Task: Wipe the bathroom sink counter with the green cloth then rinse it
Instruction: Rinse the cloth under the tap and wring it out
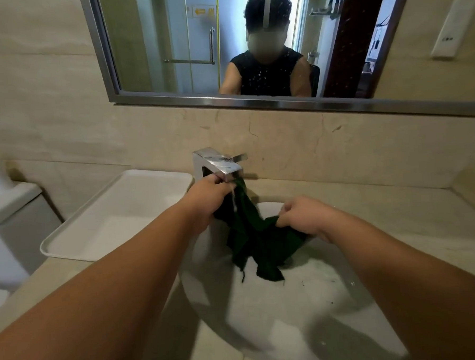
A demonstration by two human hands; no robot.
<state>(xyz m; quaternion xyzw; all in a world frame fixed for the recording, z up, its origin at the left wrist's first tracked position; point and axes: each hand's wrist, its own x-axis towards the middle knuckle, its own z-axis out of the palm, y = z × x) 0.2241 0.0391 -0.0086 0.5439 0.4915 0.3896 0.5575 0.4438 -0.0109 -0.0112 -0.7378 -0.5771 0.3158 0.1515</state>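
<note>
The dark green cloth [257, 238] hangs wet over the white round sink basin [292, 309], stretched between both hands. My left hand [208, 196] grips its upper corner right under the spout of the chrome faucet [219, 164], where a thin stream of water falls onto the cloth. My right hand [304, 215] pinches the cloth's other end, lower and to the right. The cloth's loose ends dangle into the basin. The beige marble counter [398, 221] surrounds the sink.
A white rectangular tray [77, 237] lies on the counter left of the faucet. A toilet tank [9, 208] stands at the far left. A mirror [168, 45] on the wall above reflects a person. The backsplash rises just behind the faucet.
</note>
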